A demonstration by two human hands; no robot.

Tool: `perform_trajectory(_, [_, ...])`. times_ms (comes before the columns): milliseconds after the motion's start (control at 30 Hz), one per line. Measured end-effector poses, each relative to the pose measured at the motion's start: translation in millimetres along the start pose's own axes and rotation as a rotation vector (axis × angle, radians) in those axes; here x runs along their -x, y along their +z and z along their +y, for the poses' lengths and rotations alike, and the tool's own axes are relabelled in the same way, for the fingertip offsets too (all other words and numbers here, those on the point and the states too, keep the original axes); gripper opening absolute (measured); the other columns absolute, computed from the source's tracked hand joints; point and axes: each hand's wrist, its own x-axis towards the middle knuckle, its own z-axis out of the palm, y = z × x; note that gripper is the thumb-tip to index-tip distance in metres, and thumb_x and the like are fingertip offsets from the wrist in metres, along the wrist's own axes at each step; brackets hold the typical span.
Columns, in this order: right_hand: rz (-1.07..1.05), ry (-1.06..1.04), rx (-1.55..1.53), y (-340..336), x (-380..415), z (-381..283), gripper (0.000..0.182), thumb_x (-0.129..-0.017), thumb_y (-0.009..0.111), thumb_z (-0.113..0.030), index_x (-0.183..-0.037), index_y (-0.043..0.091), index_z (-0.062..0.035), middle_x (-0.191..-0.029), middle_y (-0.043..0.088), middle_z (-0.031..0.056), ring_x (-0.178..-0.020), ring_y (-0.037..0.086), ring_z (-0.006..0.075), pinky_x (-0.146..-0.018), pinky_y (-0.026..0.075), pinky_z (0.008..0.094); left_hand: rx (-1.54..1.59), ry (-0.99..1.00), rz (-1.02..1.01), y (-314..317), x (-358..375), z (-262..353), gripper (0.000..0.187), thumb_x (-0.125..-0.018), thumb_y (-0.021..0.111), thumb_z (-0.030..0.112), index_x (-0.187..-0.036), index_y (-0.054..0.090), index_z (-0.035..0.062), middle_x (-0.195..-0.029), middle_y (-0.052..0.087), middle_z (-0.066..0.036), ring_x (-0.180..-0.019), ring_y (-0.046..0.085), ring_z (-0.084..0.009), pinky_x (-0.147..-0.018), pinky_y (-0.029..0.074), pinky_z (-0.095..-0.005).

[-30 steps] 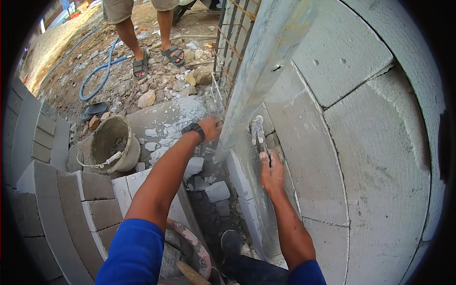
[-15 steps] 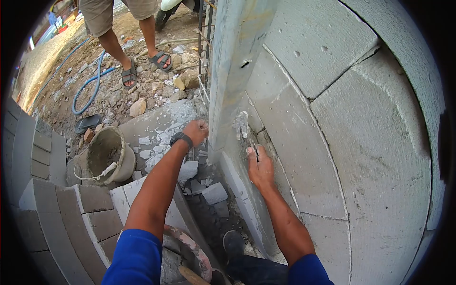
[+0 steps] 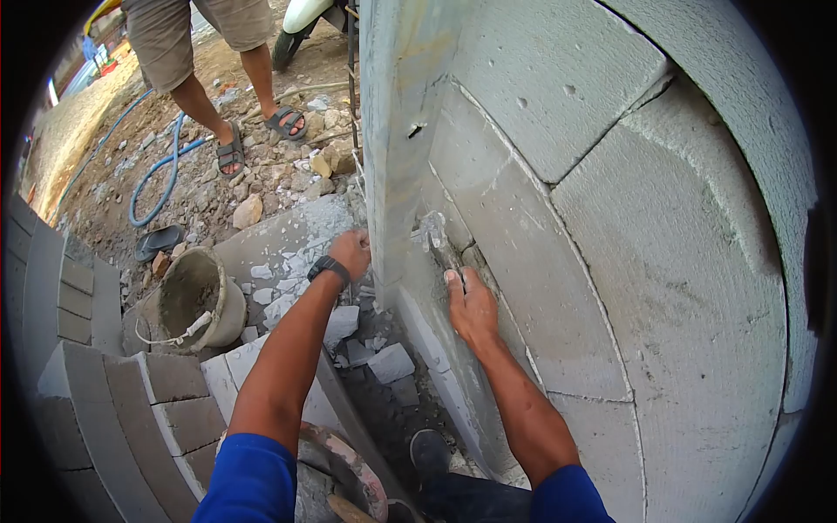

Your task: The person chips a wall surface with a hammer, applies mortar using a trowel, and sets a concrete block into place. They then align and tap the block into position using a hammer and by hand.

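Observation:
A pale upright post (image 3: 392, 148) stands against a wall of grey blocks (image 3: 540, 244). My left hand (image 3: 350, 254), with a dark watch on the wrist, is at the post's left edge; its fingers are curled and what they hold, if anything, is hidden. To the right of the post, my right hand (image 3: 471, 305) is closed on the handle of a metal tool (image 3: 442, 247). The tool's head is close to the post's base and the block wall, and its exact kind is hard to make out.
A person in shorts and sandals (image 3: 231, 148) stands at the upper left. Nearby are a blue hose (image 3: 174, 170), a mortar bucket (image 3: 202, 296) and a loose sandal (image 3: 159, 243). Broken block pieces (image 3: 391, 363) lie below the post. A round container (image 3: 362, 475) is near my body.
The view has shifted slightly, so the post and wall appear further left. Both hands stay beside the post, and my right hand still grips the tool.

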Motion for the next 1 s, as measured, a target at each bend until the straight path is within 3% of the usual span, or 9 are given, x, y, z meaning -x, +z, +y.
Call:
perform_trajectory(67, [-0.007,-0.024,-0.004,2.0,4.7,-0.6,0.046,-0.106,0.047,-0.045,-0.121,0.059,-0.0034,-0.096,0.069,0.0349,-0.094,0.065,0.0554,-0.083,0.048,0.0617,-0.075,0.073,0.022,8.8,0.0,-14.5,0.015,-0.087,0.064,0.016,-0.087,0.065,0.0010,-0.082,0.067,-0.025,-0.079,0.065,-0.0454,-0.071,0.051,-0.0503])
perform_trajectory(200, [-0.027,-0.021,0.030,1.0,-4.9,2.4,0.046,-0.106,0.047,-0.045,-0.118,0.060,-0.0031,-0.094,0.068,0.0350,-0.093,0.064,0.0559,-0.084,0.048,0.0616,-0.055,-0.074,-0.066,-6.5,5.1,10.8,0.016,-0.087,0.063,0.016,-0.092,0.067,0.0003,-0.086,0.068,-0.026,-0.082,0.066,-0.0472,-0.074,0.052,-0.0505])
perform_trajectory(300, [0.009,-0.041,-0.012,8.0,0.0,0.8,0.047,-0.106,0.046,-0.046,-0.115,0.059,-0.0019,-0.090,0.067,0.0353,-0.092,0.064,0.0560,-0.083,0.048,0.0613,0.003,-0.069,-0.049,-9.1,1.8,21.0,0.018,-0.088,0.061,0.014,-0.098,0.068,0.0004,-0.089,0.069,-0.028,-0.085,0.067,-0.0486,-0.076,0.053,-0.0523])
perform_trajectory(400, [0.013,-0.071,-0.006,8.3,5.2,9.2,0.048,-0.105,0.047,-0.046,-0.115,0.059,-0.0011,-0.089,0.067,0.0353,-0.090,0.064,0.0564,-0.081,0.048,0.0622,-0.067,-0.216,-0.160,-18.1,5.8,31.7,0.032,-0.097,0.069,0.033,-0.103,0.071,0.0025,-0.099,0.074,-0.016,-0.090,0.067,-0.0328,-0.084,0.052,-0.0425])
perform_trajectory(467, [0.005,0.013,0.026,8.9,-10.7,5.7,0.047,-0.105,0.048,-0.046,-0.115,0.058,-0.0010,-0.088,0.067,0.0352,-0.089,0.064,0.0569,-0.080,0.047,0.0633,-0.040,-0.201,-0.147,-22.5,7.5,48.5,0.033,-0.097,0.069,0.035,-0.103,0.071,0.0027,-0.099,0.074,-0.016,-0.090,0.067,-0.0326,-0.085,0.052,-0.0418])
perform_trajectory(600, [0.080,-0.099,-0.093,12.0,7.1,8.1,0.046,-0.106,0.046,-0.045,-0.114,0.057,-0.0008,-0.090,0.067,0.0349,-0.088,0.064,0.0569,-0.080,0.048,0.0631,-0.079,-0.155,-0.137,-15.9,2.9,30.3,0.034,-0.097,0.070,0.037,-0.103,0.072,0.0032,-0.098,0.074,-0.015,-0.090,0.067,-0.0309,-0.085,0.052,-0.0415])
perform_trajectory(733, [0.004,-0.006,0.028,8.9,-10.9,7.5,0.046,-0.107,0.045,-0.045,-0.111,0.056,-0.0015,-0.089,0.067,0.0354,-0.088,0.064,0.0573,-0.079,0.047,0.0642,-0.110,-0.199,-0.205,-22.2,4.0,43.4,0.034,-0.097,0.070,0.037,-0.102,0.073,0.0036,-0.096,0.074,-0.014,-0.091,0.067,-0.0310,-0.084,0.051,-0.0414])
perform_trajectory(933, [0.013,-0.114,-0.056,4.7,8.9,9.6,0.047,-0.107,0.044,-0.047,-0.108,0.057,-0.0018,-0.090,0.067,0.0344,-0.088,0.064,0.0562,-0.080,0.046,0.0645,-0.179,-0.104,-0.141,-22.7,4.3,44.1,0.031,-0.096,0.072,0.035,-0.096,0.073,0.0041,-0.094,0.073,-0.015,-0.090,0.067,-0.0317,-0.082,0.051,-0.0420])
perform_trajectory(1000, [0.025,-0.034,0.002,7.4,-6.6,7.3,0.045,-0.107,0.046,-0.046,-0.107,0.057,-0.0019,-0.087,0.067,0.0336,-0.086,0.064,0.0565,-0.079,0.046,0.0645,-0.076,-0.098,-0.160,-25.7,3.9,54.5,0.031,-0.096,0.072,0.035,-0.096,0.073,0.0042,-0.094,0.073,-0.015,-0.089,0.067,-0.0322,-0.081,0.051,-0.0429])
